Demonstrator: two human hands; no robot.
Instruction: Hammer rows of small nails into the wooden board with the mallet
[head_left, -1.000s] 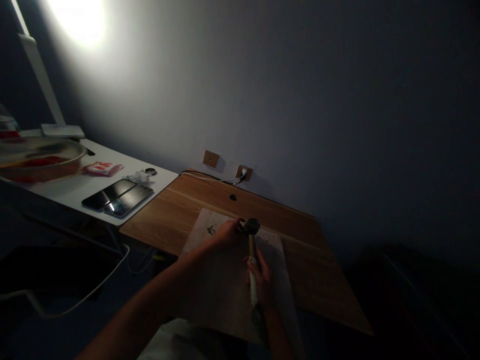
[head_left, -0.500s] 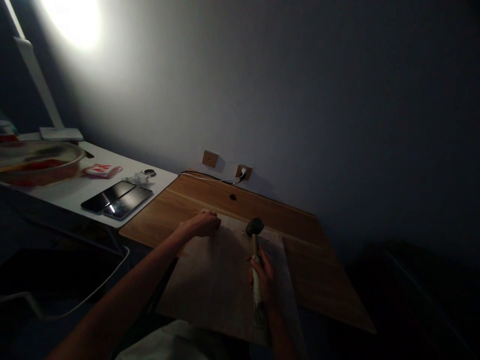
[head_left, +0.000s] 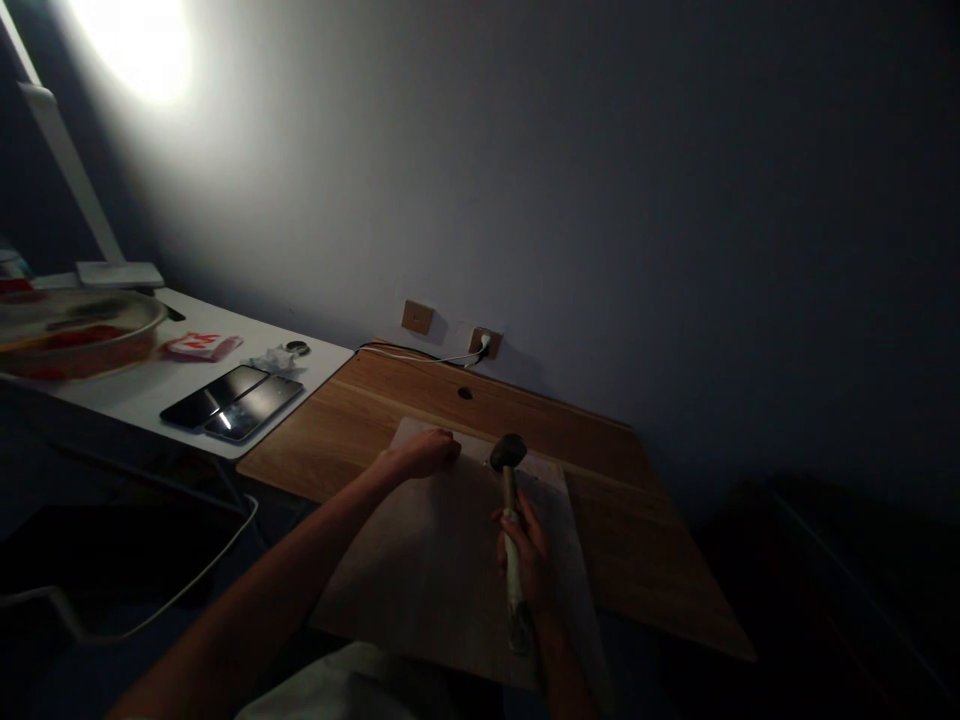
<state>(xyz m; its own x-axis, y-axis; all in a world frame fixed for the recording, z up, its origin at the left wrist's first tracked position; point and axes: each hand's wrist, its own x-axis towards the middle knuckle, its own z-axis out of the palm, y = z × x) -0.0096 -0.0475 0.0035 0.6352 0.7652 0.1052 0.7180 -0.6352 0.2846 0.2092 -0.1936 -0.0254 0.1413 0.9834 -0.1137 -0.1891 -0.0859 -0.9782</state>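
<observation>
A pale flat board [head_left: 427, 570] lies on the brown wooden table [head_left: 630, 530] and overhangs its near edge. My right hand [head_left: 529, 545] is wrapped round the light handle of a mallet [head_left: 508, 453]. Its dark, rounded head is over the far part of the board. To the left of the mallet head, my left hand [head_left: 433, 453] is closed, with its fingers curled down at the board's far side. Whatever the left fingers may hold is hidden. Tiny bits show beside the mallet head, too small and dark to name.
At left stands a white table [head_left: 247, 335] with two phones [head_left: 251, 408], a red-and-white packet [head_left: 202, 346], crumpled plastic [head_left: 274, 358] and a large clear bowl [head_left: 82, 340]. A desk lamp [head_left: 75, 170] lights the wall. White cables run from a wall socket [head_left: 485, 343].
My left hand has moved to the right along the board's far side, closer to the mallet head. My right hand and the mallet have hardly moved.
</observation>
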